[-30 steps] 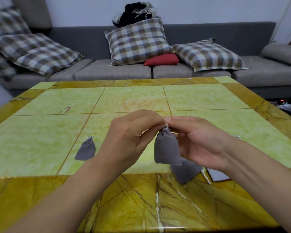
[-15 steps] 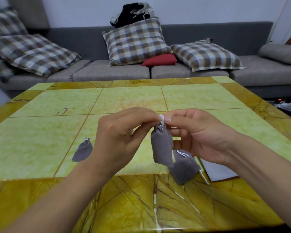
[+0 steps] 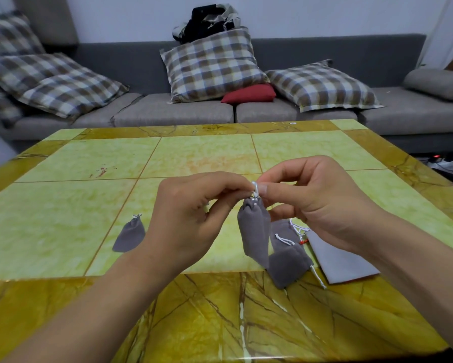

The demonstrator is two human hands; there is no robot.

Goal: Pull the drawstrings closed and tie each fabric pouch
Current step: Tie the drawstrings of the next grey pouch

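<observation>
Behind everything we see a long grey fabric sofa (image 3: 167,113) carrying plump checked cushions (image 3: 212,66), one small red cushion (image 3: 249,93) and a heap of dark clothing (image 3: 207,20) on its back. In front of it lies the surface (image 3: 63,231), glossy stone-patterned, with pale green square panels framed by veined amber-yellow borders.

Above the near half of the surface our left hand (image 3: 186,218) and right hand (image 3: 322,203) meet fingertip to fingertip. Both pinch the thin white drawstring (image 3: 255,189) at the top of the held pouch (image 3: 254,234), the left with thumb and forefinger from the left, the right from the right with its other fingers loosely curled. The held pouch hangs below the fingertips, between the two hands and clear of the surface: a soft, matte grey bag, elongated, its neck gathered tight into puckers.

Under it and toward the right hand, a small pile of grey pouches (image 3: 285,255) lies on the surface with white cords trailing loose. Just beside them is a flat pale grey sheet (image 3: 338,260). Well apart, left of the left hand, a closed pouch (image 3: 129,235) lies on a green panel, teardrop-shaped with a cinched top.
</observation>
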